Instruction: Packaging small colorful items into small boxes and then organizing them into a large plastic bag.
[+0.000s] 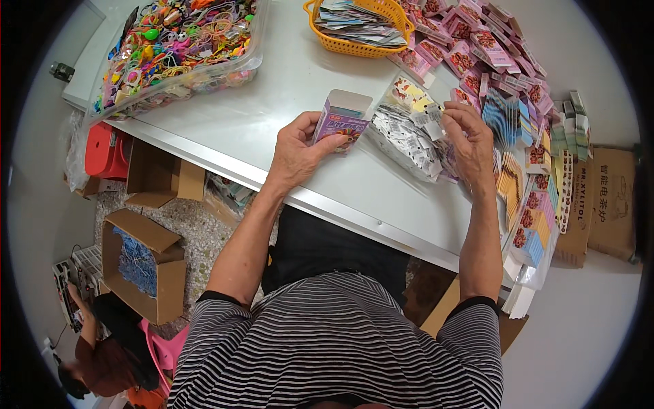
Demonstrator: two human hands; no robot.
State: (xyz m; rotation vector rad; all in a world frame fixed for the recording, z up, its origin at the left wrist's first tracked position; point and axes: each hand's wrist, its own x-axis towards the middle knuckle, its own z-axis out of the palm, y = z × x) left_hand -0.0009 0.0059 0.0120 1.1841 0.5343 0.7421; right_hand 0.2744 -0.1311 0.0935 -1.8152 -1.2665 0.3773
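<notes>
My left hand [300, 151] is wrapped round a small purple carton [338, 126], its printed front facing up and its top flap raised. Its inside is mostly out of sight. Over a clear plastic bag of small white printed packets [407, 144], my right hand [470, 140] has its thumb and fingers drawn together. One small white packet [430, 123] is at those fingertips and seems pinched there. A few yellow picture pieces [407, 94] lie at the bag's far end.
A clear tub of colourful bands and trinkets [184, 51] stands far left, a yellow basket of flat packets [361, 44] at the back. Pink cartons [470, 51] heap at far right. Boxes and card stacks line the right edge. A person [112, 347] sits lower left beside cardboard boxes [146, 266].
</notes>
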